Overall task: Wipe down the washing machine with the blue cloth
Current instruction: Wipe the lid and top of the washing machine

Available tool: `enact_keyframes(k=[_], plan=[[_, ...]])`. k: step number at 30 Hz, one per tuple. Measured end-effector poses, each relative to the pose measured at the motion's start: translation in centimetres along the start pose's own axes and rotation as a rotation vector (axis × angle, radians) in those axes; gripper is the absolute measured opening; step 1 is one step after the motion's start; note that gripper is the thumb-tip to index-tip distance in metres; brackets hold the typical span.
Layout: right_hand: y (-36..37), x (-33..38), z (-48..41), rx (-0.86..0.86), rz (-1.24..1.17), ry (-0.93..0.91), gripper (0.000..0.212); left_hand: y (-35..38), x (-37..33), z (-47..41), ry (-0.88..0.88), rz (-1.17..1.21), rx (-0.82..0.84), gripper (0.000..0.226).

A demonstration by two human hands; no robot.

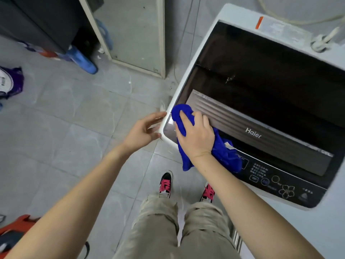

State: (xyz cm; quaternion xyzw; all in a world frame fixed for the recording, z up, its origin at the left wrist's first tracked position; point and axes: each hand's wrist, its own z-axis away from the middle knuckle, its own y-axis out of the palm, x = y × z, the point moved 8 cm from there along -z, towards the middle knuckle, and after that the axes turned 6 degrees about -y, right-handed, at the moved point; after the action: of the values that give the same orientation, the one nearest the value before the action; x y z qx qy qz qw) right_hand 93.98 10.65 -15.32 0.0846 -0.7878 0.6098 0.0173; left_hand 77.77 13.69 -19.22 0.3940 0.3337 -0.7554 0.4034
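Observation:
A white top-loading washing machine (211, 38) with a dark glass lid and a grey Haier handle strip fills the right side. My right hand (196, 136) presses a bright blue cloth (226, 155) onto the machine's front left corner, fingers spread over the bunched fabric. The cloth trails over the control panel and hangs off the front edge. My left hand (143, 130) is open, its fingertips touching the white corner rim of the machine.
Grey floor tiles (78, 116) spread to the left. A framed panel (138, 34) leans at the back, with a blue bottle (84, 60) and dark cabinet (37, 19) beside it. A red stool (16, 225) sits bottom left. My shoes (166, 182) stand by the machine's front.

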Motion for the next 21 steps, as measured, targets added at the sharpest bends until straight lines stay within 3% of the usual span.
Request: enact_keyframes(k=[4, 10, 14, 21], plan=[[1.5, 4.5, -2.4, 0.077, -0.007, -0.063, 0.045, -1.7, 1.0, 0.1, -0.099, 0.145, -0.087, 0.053], [0.4, 2.4, 1.4, 0.082, 0.025, -0.141, 0.051, -1.9, -1.2, 0.5, 0.036, -0.191, -0.295, 0.047], [-1.8, -4.8, 6.4, 0.009, -0.006, -0.001, 0.040, 1.4, -3.6, 0.7, 0.253, -0.426, -0.247, 0.054], [-6.8, -19.0, 15.8, 0.040, -0.068, 0.397, 0.051, 4.0, -1.9, 0.8, 0.154, -0.383, -0.237, 0.087]])
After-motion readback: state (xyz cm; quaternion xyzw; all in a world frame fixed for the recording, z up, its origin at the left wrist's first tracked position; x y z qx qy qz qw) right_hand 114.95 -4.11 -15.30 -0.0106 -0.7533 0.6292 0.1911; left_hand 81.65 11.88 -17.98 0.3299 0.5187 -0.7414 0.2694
